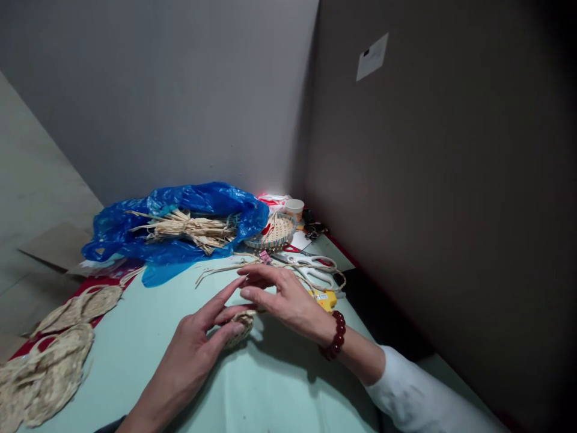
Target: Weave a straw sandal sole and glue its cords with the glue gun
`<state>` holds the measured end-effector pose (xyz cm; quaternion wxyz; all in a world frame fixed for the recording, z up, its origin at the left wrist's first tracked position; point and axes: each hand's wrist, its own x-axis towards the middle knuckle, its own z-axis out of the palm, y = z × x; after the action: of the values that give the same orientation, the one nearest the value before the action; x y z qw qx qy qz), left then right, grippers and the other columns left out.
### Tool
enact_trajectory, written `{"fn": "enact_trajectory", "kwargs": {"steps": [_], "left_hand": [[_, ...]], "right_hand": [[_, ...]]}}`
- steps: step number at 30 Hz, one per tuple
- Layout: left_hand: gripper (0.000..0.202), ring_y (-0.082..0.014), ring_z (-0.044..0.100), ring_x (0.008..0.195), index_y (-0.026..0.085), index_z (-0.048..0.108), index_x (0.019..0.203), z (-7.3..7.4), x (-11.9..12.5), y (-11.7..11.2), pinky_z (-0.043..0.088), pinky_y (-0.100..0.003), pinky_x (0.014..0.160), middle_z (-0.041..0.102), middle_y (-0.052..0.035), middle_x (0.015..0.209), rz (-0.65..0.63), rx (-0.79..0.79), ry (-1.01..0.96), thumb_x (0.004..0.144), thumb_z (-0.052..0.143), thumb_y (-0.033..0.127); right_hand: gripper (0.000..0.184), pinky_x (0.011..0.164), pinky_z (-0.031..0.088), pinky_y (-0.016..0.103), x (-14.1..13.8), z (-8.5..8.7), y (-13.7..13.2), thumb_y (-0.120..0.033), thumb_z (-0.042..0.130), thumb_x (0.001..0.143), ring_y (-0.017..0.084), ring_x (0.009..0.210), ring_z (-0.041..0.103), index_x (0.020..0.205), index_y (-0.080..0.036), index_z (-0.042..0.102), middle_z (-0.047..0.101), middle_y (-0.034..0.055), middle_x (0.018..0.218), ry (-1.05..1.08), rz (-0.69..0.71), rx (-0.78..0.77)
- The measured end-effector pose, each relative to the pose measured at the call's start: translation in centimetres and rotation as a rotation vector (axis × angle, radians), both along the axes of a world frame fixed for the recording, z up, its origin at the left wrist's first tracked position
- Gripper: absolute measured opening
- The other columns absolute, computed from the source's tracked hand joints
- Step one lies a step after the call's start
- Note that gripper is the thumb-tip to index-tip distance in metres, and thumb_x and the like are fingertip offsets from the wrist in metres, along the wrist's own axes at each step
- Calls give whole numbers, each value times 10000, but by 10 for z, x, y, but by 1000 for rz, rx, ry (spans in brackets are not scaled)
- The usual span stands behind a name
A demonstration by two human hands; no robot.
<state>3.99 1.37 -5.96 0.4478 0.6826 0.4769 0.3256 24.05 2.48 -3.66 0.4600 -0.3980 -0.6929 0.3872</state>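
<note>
A small coiled piece of woven straw (242, 328) is pinched between the thumb and fingers of my left hand (198, 337), just above the pale green table cover. My right hand (288, 297) reaches in from the right, its curled fingertips meeting the left index fingertip. Whatever lies between those fingers is too small to make out. From the woven piece, a short bit of strand runs toward the right palm. Thin straw strands (216, 272) lie behind the hands, and a long one loops out to the right. A dark red bead bracelet (336, 337) circles my right wrist.
Behind the hands sits a blue plastic bag (180, 195) with a straw bundle (192, 227). A shallow woven basket (274, 231), paper cup (294, 208), white-handled scissors (315, 262) and yellow object (325, 299) lie right. Braided straw pieces (58, 367) rest left. Grey panels (202, 90) enclose the back.
</note>
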Motion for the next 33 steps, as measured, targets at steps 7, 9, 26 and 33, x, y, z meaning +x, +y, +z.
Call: {"fn": "enact_trajectory", "kwargs": {"steps": [7,9,26,33], "left_hand": [[673,-193,702,1034,318,450,1481,2,2,1,488,-291,944,792,-8,1133,-100,-129,-99,849,681,330],[722,-187,713,954,294,446,1486,3,1,2,508,-278,889,808,-23,1072,-136,-202,-152,817,716,321],[721,-172,693,968,334,365,1519,8,0,-2,478,-278,940,807,4,1069,-133,-125,-66,860,656,298],[580,-166,720,939,391,414,1490,12,-2,-6,526,-268,873,799,20,1053,-114,261,111,941,559,269]], "right_hand": [[58,681,493,217,0,-6,3,-149,672,868,137,728,653,898,-146,722,711,1,770,41,12,16],[83,700,490,222,2,-6,4,-144,664,879,139,717,663,843,-150,738,718,0,735,21,-5,35],[232,630,454,214,4,6,-9,-169,579,932,135,609,667,788,-157,761,722,17,647,-66,-68,103],[372,600,510,223,9,7,-3,-246,422,985,132,566,681,709,-150,652,698,31,679,66,-72,-4]]}}
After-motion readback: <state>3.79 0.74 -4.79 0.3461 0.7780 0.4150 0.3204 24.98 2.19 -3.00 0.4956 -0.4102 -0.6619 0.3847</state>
